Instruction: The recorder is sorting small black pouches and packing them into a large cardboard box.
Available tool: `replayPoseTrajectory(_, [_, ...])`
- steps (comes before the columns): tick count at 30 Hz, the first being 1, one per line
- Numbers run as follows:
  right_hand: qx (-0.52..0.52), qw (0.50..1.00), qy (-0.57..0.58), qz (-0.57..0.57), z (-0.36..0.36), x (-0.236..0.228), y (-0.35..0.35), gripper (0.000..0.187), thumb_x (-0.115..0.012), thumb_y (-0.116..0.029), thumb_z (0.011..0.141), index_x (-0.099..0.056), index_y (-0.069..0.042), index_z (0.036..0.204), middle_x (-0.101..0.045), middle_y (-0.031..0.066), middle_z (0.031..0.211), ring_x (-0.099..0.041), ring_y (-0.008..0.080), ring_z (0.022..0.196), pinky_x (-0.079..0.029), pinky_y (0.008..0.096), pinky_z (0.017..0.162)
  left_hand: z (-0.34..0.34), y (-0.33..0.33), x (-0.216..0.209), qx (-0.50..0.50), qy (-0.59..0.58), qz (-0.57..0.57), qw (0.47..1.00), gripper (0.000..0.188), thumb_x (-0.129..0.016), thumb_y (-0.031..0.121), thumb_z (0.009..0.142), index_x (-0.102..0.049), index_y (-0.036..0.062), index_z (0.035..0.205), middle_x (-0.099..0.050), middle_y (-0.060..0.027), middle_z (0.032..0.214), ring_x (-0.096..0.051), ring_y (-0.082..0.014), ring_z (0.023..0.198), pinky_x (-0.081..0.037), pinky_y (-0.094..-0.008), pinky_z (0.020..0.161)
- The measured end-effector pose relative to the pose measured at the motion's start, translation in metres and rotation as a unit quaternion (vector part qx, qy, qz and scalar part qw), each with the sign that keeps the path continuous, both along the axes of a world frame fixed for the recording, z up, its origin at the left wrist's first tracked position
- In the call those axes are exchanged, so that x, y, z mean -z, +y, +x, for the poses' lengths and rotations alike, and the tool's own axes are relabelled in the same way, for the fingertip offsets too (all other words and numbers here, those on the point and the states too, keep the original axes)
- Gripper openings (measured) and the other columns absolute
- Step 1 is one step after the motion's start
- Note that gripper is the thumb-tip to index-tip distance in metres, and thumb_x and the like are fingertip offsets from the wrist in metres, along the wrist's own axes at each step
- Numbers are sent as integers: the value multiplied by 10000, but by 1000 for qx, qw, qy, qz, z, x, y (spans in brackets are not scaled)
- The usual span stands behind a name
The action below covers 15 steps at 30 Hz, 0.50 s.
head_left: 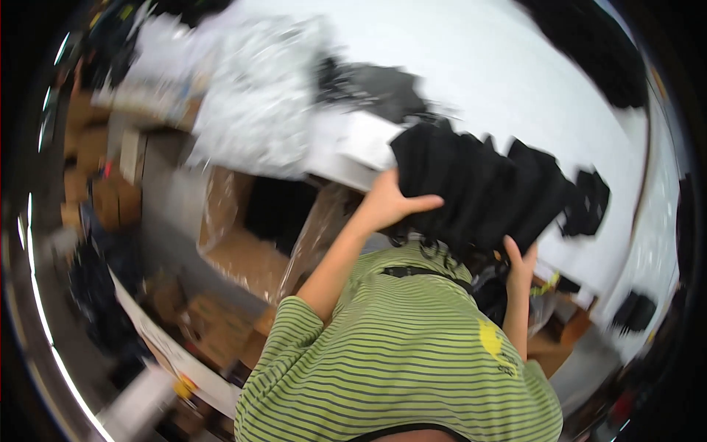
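Between my two hands is a row of black folded cloth pieces (479, 184), pressed together side by side at the near edge of the white table. My left hand (394, 202) grips its left end, the thumb lying across the near face and the fingers hidden behind. At the lower right side my right hand (521, 258) holds it with the thumb up; its other fingers are mostly hidden. Another black cloth piece (589, 202) lies at the bundle's right end. What kind of garment the cloth is, I cannot make out.
Beyond the bundle a dark grey cloth (387, 88) lies on the white table (486, 59). Clear plastic bags (258, 88) are heaped at the left. Below them stands an open cardboard box (247, 254), plastic-lined, with black contents. More cartons (114, 195) are on the left floor.
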State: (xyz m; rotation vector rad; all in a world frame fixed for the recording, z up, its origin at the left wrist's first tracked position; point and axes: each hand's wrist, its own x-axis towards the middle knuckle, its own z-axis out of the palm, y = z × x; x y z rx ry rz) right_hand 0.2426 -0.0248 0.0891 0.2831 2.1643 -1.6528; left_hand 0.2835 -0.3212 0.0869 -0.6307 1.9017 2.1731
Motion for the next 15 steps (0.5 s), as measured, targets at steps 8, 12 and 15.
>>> replayPoseTrajectory(8, [-212,973,-84,16,90,-29,-152,726,-667,-169,822,-265,58,1382,-377,142,1371,-365,230,1251,-250,313,1051,219,-106,0,-247,-13,-27,969,694,-841,320,604,-553,-42,1120,-628,-160,1069,-605,-233,996,-456,-324,890])
replayPoseTrajectory(12, [-438,887,-120,85,131,-26,-281,689,-685,-184,811,-321,54,1346,-495,158,1247,-476,215,1129,-340,301,984,328,-126,44,-379,-79,53,920,611,-830,267,642,-562,-39,1099,-625,-122,1058,-592,-197,984,-453,-309,883])
replayPoseTrajectory(15, [-511,846,-139,64,160,25,-344,674,-694,-210,808,-349,58,1322,-561,146,1154,-527,197,1054,-384,292,942,373,-154,79,-473,-95,75,872,552,-811,212,676,-557,-40,1097,-621,-94,1046,-586,-183,961,-458,-307,867])
